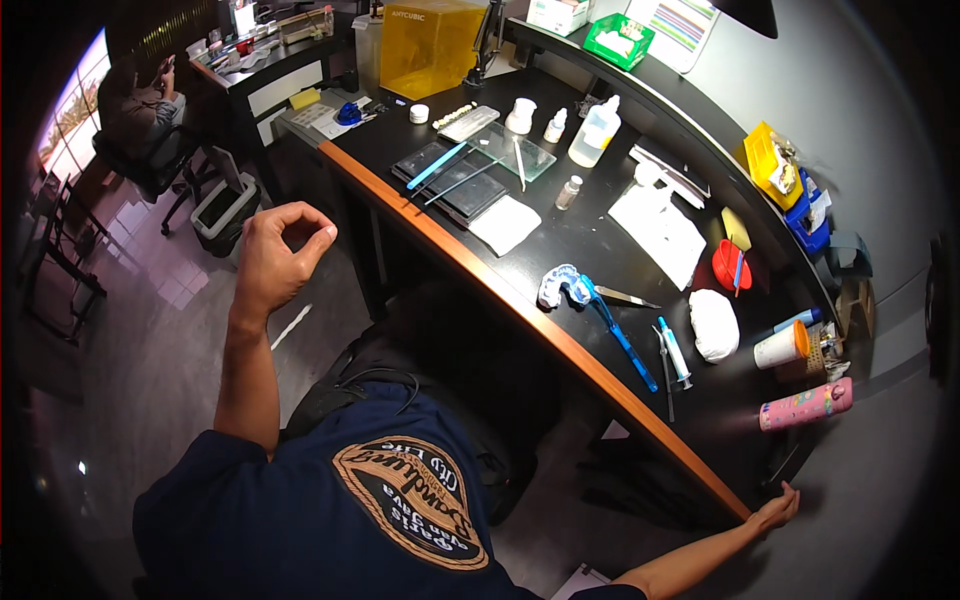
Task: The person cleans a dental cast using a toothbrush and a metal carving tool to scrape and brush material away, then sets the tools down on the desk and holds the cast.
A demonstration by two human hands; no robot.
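Note:
Raised over the floor left of the desk is my left hand (275, 262). Its fingers and thumb curl into a ring, tips together, with nothing visible in them. Down at the desk's near right corner, my right hand (775, 508) is held with fingers stretched out, empty, close to a dark flat object (793, 458). On the desk between them lie a dental impression (563, 287) in a blue-handled tray (625, 345), a pointed metal knife-like tool (625, 297), a syringe (674, 352), a thin metal instrument (664, 375) and a white rounded lump (714, 327).
The desk has an orange wooden edge (480, 277). A glass slab (525, 155), brushes, a clear bottle (595, 132) and a small vial (568, 192) stand farther back. A pink flask (806, 404) is at the right. A bin (222, 212) and a seated person (145, 115) are at left.

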